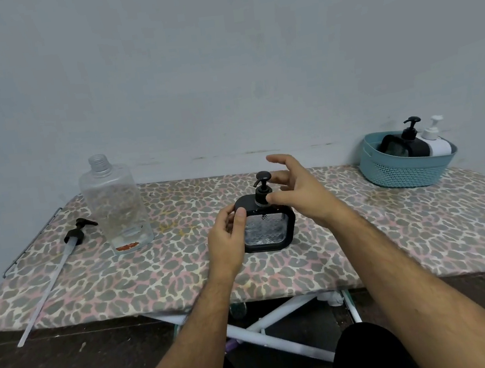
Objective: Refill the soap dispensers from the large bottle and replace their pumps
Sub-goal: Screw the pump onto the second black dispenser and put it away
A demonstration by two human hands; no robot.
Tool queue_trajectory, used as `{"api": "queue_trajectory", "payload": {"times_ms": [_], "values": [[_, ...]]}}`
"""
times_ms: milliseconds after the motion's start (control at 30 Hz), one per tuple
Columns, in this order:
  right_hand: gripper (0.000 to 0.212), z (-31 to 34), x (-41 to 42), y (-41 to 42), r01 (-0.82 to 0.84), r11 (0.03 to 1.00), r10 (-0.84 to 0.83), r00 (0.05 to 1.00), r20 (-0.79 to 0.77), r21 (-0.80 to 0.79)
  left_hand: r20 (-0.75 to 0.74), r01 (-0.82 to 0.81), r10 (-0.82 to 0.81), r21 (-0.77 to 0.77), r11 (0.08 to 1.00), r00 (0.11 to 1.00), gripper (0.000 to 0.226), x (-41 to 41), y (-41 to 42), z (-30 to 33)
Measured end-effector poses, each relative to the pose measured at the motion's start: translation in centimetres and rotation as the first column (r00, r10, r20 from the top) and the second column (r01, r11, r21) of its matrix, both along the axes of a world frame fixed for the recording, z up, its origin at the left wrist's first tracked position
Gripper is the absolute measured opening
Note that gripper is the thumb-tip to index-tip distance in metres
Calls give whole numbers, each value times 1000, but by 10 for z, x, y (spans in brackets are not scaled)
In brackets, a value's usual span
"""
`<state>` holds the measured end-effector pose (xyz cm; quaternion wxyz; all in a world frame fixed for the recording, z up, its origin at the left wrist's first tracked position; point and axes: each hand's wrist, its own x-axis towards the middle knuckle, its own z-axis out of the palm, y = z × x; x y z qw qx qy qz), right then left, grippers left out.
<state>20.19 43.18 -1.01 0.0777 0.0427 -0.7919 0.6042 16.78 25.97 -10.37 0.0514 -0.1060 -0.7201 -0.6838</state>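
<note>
A black soap dispenser (268,234) with a clear patterned front stands mid-table, its black pump (262,185) seated on top. My left hand (227,243) grips the dispenser's left side, thumb on the front edge. My right hand (300,192) hovers at the pump with its fingers spread; the thumb tip touches the pump collar. The large clear bottle (115,205) stands uncapped at the left, nearly empty. Its black pump with a long tube (77,233) lies on the table beside it.
A teal basket (407,171) at the back right holds a black dispenser (411,140) and a white dispenser (436,143), both with pumps on. The leopard-print table cover (393,226) ends at a wall behind. White folding legs show under the front edge.
</note>
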Motion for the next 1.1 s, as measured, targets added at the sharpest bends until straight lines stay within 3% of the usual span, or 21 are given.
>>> {"api": "queue_trajectory", "payload": {"times_ms": [100,233,400,500,700,900,1100], "values": [[64,2,-1,-1,-35,999,35,999,-10,5,-7,6,-6,-1,1000,1000,36,0,0,1],[60,-1,-4,-6,104,988,-98,994,-51,116,-15,3,-3,4,1000,1000,19,0,1,1],[63,-5,-5,-17,253,946,-225,963,-150,202,-22,9,-9,-3,1000,1000,33,1,0,1],[76,-4,-4,-20,240,927,-212,969,-126,287,-29,0,0,-7,1000,1000,43,3,0,3],[70,1,-1,-5,5,1000,-5,1000,10,4,-4,1,-1,-8,1000,1000,33,1,0,1],[69,-2,-3,-4,63,996,-62,998,-19,63,-8,-8,8,-25,1000,1000,20,1,0,1],[76,-2,-3,-9,156,974,-147,987,-65,166,-3,-4,3,-16,1000,1000,21,1,0,2]]}}
